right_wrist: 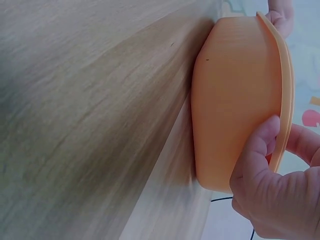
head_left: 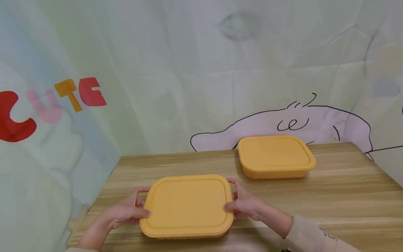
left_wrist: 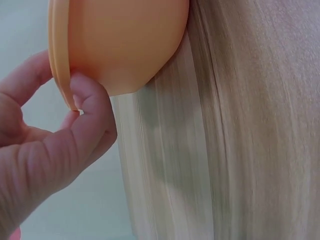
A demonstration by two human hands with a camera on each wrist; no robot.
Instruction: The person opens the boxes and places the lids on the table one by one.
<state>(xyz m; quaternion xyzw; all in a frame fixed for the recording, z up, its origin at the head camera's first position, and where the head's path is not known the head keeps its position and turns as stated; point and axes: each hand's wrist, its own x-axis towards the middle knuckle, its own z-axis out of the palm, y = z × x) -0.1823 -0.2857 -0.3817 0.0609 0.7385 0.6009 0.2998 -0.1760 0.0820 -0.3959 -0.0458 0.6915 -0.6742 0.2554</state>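
A yellow lidded container, rectangular with rounded corners, is at the front of the wooden table, its lid in place. My left hand grips its left rim, thumb on top of the lid. On the opposite side my right hand holds the rim the same way. In the left wrist view, curled fingers of the left hand pinch the rim of the container. The right wrist view shows the right hand pinching the rim, with the container's side wall facing the camera.
A second yellow lidded container stands farther back on the right of the wood-grain table. Behind the table hangs a pale printed curtain with coloured letters and a line-drawn figure.
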